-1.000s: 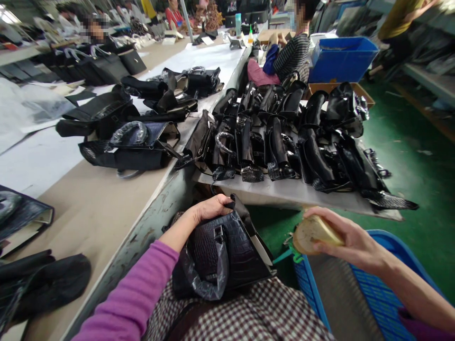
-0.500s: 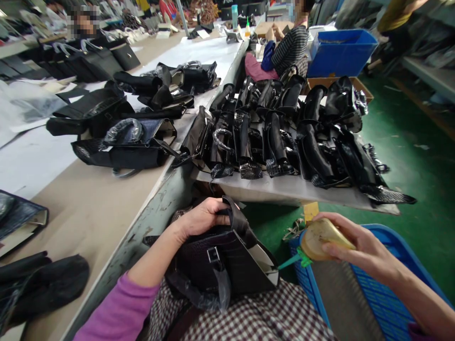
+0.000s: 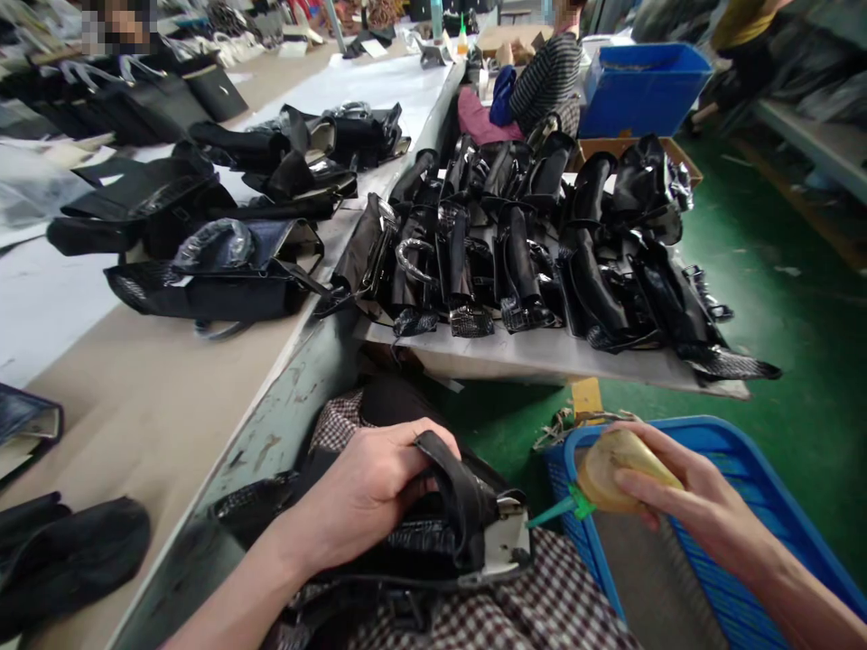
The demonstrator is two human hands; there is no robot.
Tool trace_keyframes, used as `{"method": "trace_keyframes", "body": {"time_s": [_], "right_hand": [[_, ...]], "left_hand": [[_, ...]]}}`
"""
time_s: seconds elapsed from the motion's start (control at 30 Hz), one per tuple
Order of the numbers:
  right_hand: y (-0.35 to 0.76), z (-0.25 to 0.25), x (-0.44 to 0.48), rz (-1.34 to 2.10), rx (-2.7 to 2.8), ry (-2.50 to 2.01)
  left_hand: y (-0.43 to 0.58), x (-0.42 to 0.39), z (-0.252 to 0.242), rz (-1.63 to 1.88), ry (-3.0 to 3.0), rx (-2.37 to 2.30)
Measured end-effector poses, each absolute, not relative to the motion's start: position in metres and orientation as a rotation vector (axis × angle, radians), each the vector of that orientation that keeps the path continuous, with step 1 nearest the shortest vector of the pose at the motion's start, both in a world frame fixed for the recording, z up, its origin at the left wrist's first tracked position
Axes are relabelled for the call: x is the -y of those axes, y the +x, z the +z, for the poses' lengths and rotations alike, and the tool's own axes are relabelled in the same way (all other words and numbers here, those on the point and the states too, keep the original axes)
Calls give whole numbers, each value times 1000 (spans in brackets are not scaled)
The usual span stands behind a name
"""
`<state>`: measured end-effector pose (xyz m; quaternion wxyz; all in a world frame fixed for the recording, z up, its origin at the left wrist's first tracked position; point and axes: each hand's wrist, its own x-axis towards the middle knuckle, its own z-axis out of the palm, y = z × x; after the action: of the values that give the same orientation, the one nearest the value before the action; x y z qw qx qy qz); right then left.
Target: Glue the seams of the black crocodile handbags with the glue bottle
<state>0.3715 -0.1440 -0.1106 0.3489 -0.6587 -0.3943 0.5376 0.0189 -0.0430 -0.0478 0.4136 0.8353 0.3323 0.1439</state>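
A black handbag [image 3: 433,546] lies across my lap, its pale inner edge turned to the right. My left hand [image 3: 379,478] is closed on the bag's upper part, with a loose black flap curving out beside the fingers. In my right hand [image 3: 670,478] is a yellowish squeeze bottle [image 3: 623,465] with a green nozzle, probably glue. It is held on its side, the nozzle tip pointing left at the bag's pale end. Whether the tip touches that end I cannot tell. Part of the bag is hidden beneath my left hand and forearm.
Several black bags stand in rows on a low table [image 3: 515,352] ahead. More bags lie on the long worktable [image 3: 182,379] at left. A blue basket [image 3: 738,442] is under my right arm. Beyond sit a person in a striped top [image 3: 548,77] and a blue bin [image 3: 643,99].
The handbag has tipped so its top side now faces up, and my left hand has moved down with it. The bottle's nozzle stays by the bag's right end. The view has shifted slightly.
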Motion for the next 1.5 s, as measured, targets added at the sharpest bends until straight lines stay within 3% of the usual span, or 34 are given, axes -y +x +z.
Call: {"method": "trace_keyframes", "body": {"time_s": [0.43,0.87,1.33,1.5], "right_hand": [[368,-117,150,1173,1151,-1798],[367,-112,146,1413,987,-1734],[372,-129,151,1149,1099,-1884],[372,-126,156,1239,1074,-1860]], "left_hand": [[17,79,-57,521,2199,-870],[25,89,-60,589,2183,-822],[27,96,-71,659,2247,-750],[27,97,-71,669,2226,-734]]}}
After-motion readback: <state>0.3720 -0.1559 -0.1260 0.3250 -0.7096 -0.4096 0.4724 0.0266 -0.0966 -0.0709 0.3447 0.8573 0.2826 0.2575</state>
